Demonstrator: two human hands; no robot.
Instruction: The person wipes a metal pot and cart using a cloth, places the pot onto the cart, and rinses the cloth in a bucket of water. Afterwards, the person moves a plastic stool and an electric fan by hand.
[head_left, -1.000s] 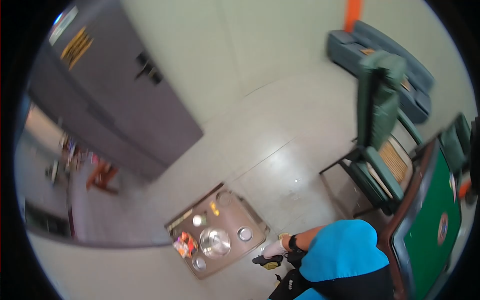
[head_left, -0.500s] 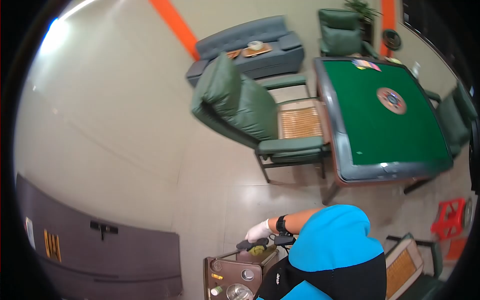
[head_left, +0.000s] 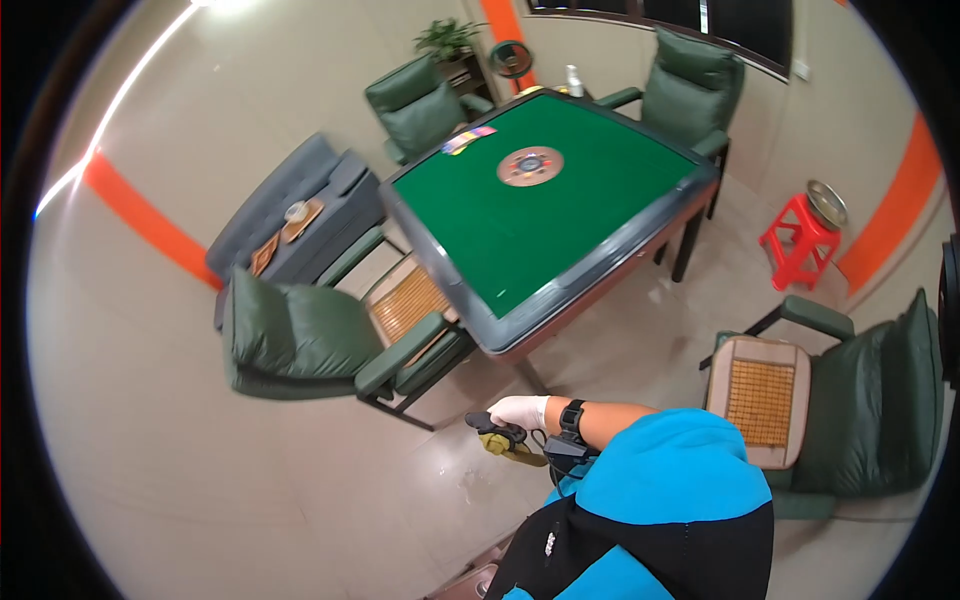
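My right hand (head_left: 518,411), in a white glove, is closed on a dark grey, soft-looking bundle (head_left: 487,424). A yellow-green cloth (head_left: 500,445) hangs just below, apparently in the same grip. The fingertips are partly hidden by the bundle. A black band (head_left: 572,416) circles the wrist, with a small black device (head_left: 566,449) and a cable beside it. The arm reaches left across the front of my blue and black top (head_left: 665,470), above the tiled floor. My left hand is outside the view.
Ahead stands a green-topped table (head_left: 600,220) with colourful cards (head_left: 468,140). Green chairs surround it, one close on the left (head_left: 310,335) and one on the right (head_left: 870,410). A red stool (head_left: 800,240) bears a metal bowl (head_left: 826,205). A cart's edge (head_left: 470,583) shows below.
The view has turned right, so the table sits nearer the middle and the cart has mostly left the frame. My right hand has moved from above the cart to over the floor, still holding the bundle.
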